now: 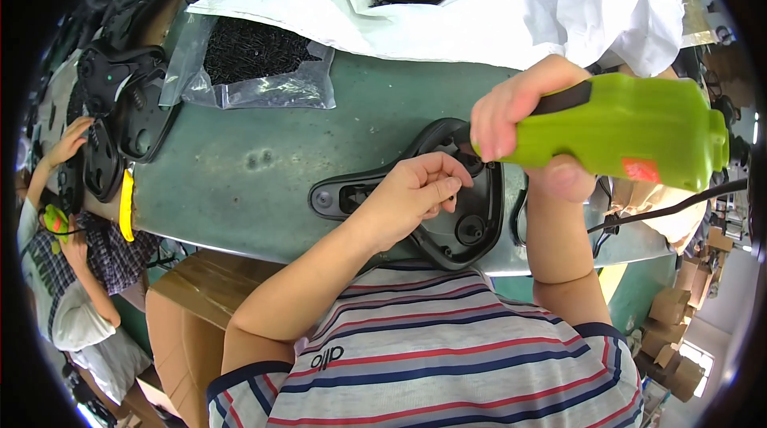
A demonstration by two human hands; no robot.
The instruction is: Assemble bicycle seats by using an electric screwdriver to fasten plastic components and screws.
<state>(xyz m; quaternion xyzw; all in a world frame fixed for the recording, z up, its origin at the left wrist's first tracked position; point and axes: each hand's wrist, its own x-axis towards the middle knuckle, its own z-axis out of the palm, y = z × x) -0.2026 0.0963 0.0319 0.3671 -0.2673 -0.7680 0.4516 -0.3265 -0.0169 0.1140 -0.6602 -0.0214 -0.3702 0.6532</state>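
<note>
My right hand is wrapped round a lime-green power screwdriver with a dark grip patch, held nearly level above the table. Its nose end points left, over a black moulded plastic shell lying on the table. The shell has a wide end with round bosses and a narrow arm stretching left. Over the shell, my left hand is closed, thumb and fingertips pinched together close to the screwdriver's nose. Whatever those fingers hold is too small to make out. My hand hides part of the shell's middle.
An open clear bag of black screws lies on the green table. White sheeting with black parts covers the back. A co-worker's hand is by stacked black shells and a yellow-handled tool. A cable trails right; a carton stands below.
</note>
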